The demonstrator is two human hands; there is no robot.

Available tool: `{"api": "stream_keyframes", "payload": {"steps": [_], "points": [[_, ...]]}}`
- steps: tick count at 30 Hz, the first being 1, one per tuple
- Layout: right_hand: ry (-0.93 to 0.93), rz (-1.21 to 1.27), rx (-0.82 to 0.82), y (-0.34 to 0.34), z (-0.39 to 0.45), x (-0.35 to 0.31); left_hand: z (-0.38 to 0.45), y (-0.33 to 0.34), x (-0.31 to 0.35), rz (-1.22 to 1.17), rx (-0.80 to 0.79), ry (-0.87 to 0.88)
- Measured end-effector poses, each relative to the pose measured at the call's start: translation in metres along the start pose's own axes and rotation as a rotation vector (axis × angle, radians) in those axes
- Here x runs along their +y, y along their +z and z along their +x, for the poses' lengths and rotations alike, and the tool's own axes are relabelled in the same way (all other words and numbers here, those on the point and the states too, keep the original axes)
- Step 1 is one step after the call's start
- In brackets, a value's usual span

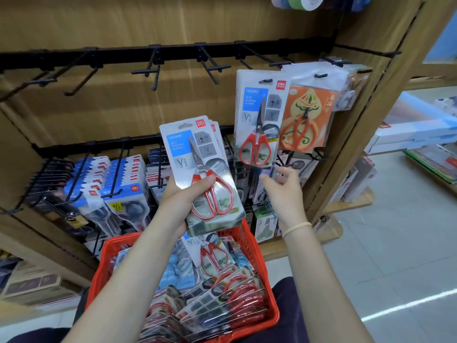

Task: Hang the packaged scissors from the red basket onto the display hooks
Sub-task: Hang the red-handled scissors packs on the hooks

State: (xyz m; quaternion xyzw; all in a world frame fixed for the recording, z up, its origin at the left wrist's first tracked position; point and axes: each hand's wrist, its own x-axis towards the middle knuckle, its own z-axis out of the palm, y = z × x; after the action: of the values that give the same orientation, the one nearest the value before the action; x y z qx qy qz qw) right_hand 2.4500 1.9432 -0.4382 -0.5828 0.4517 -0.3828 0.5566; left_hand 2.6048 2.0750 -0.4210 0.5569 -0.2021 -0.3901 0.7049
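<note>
Left hand [184, 196] grips a stack of scissor packs [200, 169] above the red basket [257, 246], right hand [284, 191] open just below the hung pack [259, 120] near the rail's right end; mid-hanging, next pack's hole must meet a hook [215, 68].

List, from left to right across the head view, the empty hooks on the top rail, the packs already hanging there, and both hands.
Empty hooks → left hand gripping a stack of scissors packs → hanging red-handled scissors pack → right hand, empty → orange scissors pack.
</note>
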Motion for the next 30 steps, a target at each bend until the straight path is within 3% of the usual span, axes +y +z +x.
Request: {"api": "stream_keyframes", "payload": {"steps": [6, 13, 30], "points": [[-0.117, -0.145, -0.362, 0.022, -0.034, -0.007, -0.003, 0.001, -0.002, 0.044, -0.006, 0.025], [-0.066, -0.027, -0.402, 0.024, -0.038, -0.006, -0.004, -0.001, 0.002, 0.062, -0.014, 0.031], [-0.169, 0.258, -0.068, -0.012, -0.024, -0.013, 0.005, 0.0, 0.003, 0.122, 0.046, 0.069]]}}
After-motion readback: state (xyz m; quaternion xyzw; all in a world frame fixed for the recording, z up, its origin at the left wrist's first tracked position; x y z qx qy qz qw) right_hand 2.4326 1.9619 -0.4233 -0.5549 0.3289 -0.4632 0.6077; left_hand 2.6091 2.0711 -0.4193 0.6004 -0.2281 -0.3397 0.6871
